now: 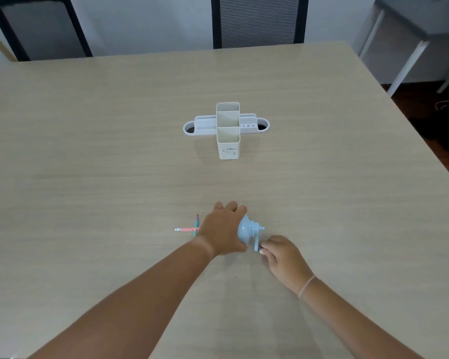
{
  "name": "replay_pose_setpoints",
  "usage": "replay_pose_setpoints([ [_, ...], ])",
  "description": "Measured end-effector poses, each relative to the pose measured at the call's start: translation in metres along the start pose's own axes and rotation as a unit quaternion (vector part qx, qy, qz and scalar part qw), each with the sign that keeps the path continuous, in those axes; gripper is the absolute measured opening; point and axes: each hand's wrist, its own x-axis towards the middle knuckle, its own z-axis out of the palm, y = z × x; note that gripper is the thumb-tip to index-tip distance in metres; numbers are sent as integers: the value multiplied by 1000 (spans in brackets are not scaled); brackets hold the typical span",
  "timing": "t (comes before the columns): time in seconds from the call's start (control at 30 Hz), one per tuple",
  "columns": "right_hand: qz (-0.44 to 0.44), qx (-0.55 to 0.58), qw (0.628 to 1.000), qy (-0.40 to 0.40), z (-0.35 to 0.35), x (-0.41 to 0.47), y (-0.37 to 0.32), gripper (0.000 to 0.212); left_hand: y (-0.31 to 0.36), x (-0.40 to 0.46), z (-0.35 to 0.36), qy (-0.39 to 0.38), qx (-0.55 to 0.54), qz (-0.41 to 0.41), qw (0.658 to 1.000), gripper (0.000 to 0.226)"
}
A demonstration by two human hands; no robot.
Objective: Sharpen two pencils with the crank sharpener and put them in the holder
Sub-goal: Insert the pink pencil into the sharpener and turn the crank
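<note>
A light blue crank sharpener (247,232) lies near the table's front centre. My left hand (222,230) grips its body from the left and covers most of it. My right hand (283,257) pinches the crank handle (256,245) at the sharpener's right end. A pink pencil (186,229) sticks out to the left from under my left hand, its far end hidden. A teal pencil (196,224) lies across it, its sharp tip pointing away from me. The white holder (228,133) stands upright further back, its compartments holding nothing.
The beige wooden table (88,151) stretches wide on all sides. Two dark chairs (257,22) stand behind its far edge. A grey desk (412,42) stands at the back right, past the table's right edge.
</note>
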Motion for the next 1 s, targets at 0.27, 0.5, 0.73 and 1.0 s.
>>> replay_pose_setpoints([
  [0.27,-6,34,995,96,-37,56,-20,25,0,1,0,5,5,-5,1000,53],
  [0.5,46,-10,999,-16,-7,45,2,37,1,-3,-1,0,7,5,1000,58],
  [0.73,67,-11,997,-46,0,34,5,29,4,-3,-3,-10,3,2,1000,59],
  [1.0,62,144,985,72,-19,-16,-31,19,5,-6,-5,-9,8,6,1000,61],
])
